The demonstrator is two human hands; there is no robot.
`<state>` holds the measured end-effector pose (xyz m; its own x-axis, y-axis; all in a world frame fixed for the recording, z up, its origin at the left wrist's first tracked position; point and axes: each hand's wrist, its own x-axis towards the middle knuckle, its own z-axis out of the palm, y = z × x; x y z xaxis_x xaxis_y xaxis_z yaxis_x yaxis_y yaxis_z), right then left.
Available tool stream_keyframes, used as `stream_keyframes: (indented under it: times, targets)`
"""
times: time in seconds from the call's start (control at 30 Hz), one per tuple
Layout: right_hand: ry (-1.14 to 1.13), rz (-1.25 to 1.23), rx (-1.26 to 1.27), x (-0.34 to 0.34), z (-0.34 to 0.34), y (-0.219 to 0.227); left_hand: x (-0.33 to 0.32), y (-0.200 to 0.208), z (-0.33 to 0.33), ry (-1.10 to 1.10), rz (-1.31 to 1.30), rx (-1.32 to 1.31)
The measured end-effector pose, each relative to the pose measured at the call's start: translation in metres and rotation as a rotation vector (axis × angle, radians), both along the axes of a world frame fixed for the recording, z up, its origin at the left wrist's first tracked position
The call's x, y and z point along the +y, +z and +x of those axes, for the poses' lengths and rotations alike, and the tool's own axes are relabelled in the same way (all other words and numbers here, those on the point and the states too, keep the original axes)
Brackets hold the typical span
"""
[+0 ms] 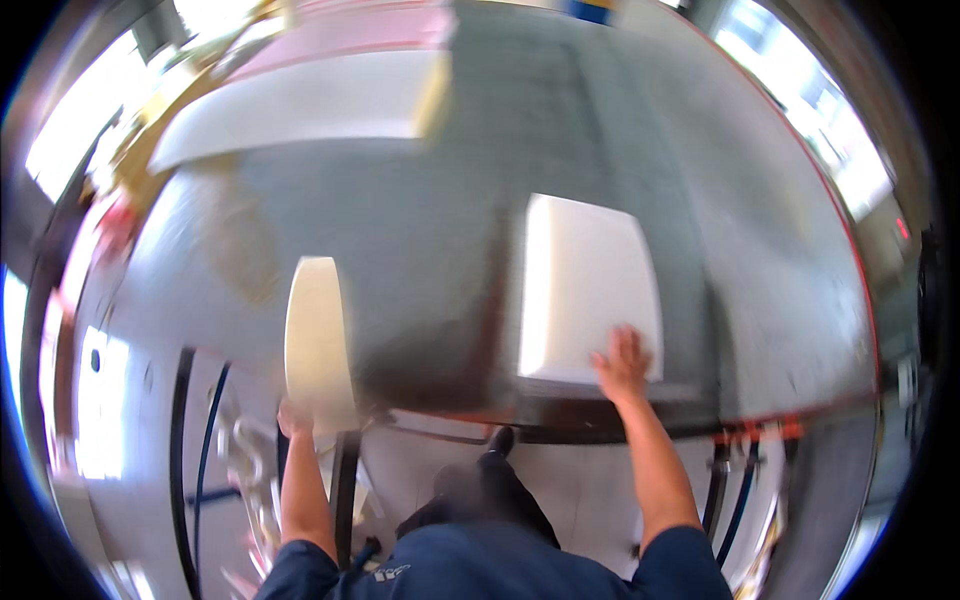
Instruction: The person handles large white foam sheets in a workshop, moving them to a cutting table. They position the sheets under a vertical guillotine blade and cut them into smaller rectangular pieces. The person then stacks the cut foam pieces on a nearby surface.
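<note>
At the near left, my left hand [293, 418] grips the lower edge of a long cream-coloured slab [318, 335], possibly foam. Its fingers are partly hidden, and the slab stands narrow and nearly upright in the view, its lower end blurred. Toward the right, my right hand [625, 362] rests with spread fingers on the near right corner of a thick white rectangular block [595, 285]. That block lies on the dark grey table; whether it is one piece or stacked sheets I cannot tell.
The broad grey table [430, 210] has a reddish near edge above my legs. A large white slab [310, 105] with pink sheets [350, 40] behind it lies at the far left. Something blue and yellow [592, 10] stands at the far edge. Below the table are metal legs [347, 490].
</note>
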<state>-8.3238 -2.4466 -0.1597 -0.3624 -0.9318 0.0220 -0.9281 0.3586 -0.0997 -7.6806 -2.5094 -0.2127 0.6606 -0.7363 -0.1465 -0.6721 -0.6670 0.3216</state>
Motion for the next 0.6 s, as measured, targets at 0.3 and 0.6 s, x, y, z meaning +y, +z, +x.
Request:
stream_keyframes:
  times: [0.3,0.6]
  targets:
    - [0.034,0.116,0.085,-0.005,0.006,-0.001,0.227,0.069,0.257,0.833,0.031,-0.158]
    - [0.021,0.099,0.037,-0.017,-0.015,-0.017,0.221,0.0,0.348,0.537,0.114,0.031]
